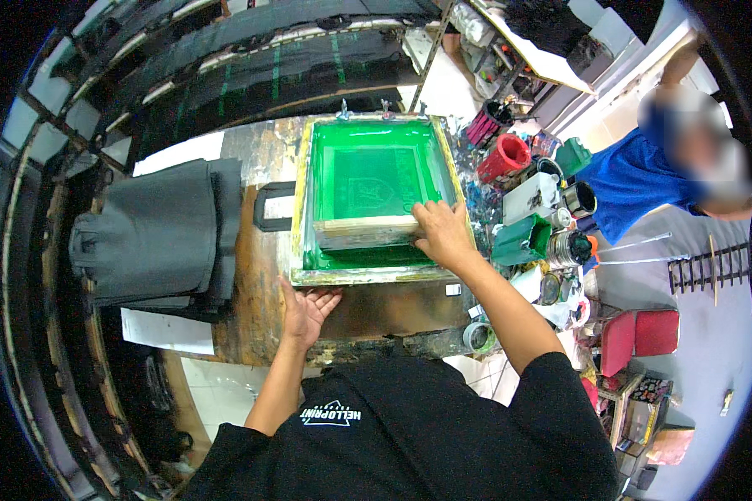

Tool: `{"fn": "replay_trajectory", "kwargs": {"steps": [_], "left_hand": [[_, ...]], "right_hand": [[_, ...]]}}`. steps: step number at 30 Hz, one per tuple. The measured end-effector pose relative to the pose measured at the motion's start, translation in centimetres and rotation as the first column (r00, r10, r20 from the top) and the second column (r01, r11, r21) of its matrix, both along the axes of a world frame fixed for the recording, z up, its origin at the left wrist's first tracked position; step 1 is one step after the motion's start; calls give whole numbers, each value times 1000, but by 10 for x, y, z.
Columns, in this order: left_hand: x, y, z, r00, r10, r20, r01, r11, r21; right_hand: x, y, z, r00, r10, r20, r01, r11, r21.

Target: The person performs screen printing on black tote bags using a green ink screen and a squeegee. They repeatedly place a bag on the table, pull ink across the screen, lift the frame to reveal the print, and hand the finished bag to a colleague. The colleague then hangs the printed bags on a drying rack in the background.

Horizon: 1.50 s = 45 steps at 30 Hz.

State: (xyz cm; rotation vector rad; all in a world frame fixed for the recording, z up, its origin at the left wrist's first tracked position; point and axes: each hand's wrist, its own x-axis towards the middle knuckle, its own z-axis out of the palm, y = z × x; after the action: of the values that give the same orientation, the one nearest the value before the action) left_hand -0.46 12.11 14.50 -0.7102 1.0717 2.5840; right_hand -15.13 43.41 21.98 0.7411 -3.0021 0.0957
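Gripping: the right hand (441, 234) is closed over the right end of a wooden-handled squeegee (368, 230), fingers curled on top of it.
Squeegee: it lies crosswise inside the green screen, in the part nearer the person, its blade down on the mesh.
Screen frame: the wood-edged printing screen (374, 194) with green mesh lies flat on the desk (251, 284), a faint shield-shaped design showing in its middle.
Left hand: the left hand (307, 311) is spread wide, palm up, fingers apart, at the near left corner of the frame, its fingertips just under or against the frame's front edge; it clasps nothing.
Dark cloth: a stack of folded grey garments (154, 234) sits on the desk left of the screen, well apart from both hands.
Pots: a red tub (505, 155), green containers (522, 239) and metal tins (570, 247) crowd the desk just right of the frame.
Other person: someone in a blue shirt (631, 179) stands at the far right, away from the screen.
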Motion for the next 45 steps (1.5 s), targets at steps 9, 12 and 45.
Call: {"fn": "replay_trajectory", "kwargs": {"steps": [9, 12, 45], "left_hand": [[-2, 9, -37, 990, 16, 141, 0, 993, -115], [-4, 9, -37, 989, -6, 146, 23, 993, -116], [-224, -5, 22, 811, -556, -183, -324, -167, -931]], "right_hand": [[19, 14, -18, 979, 7, 205, -2, 1000, -27], [35, 11, -36, 987, 21, 158, -25, 999, 23], [-295, -22, -93, 993, -40, -113, 39, 999, -7]]}}
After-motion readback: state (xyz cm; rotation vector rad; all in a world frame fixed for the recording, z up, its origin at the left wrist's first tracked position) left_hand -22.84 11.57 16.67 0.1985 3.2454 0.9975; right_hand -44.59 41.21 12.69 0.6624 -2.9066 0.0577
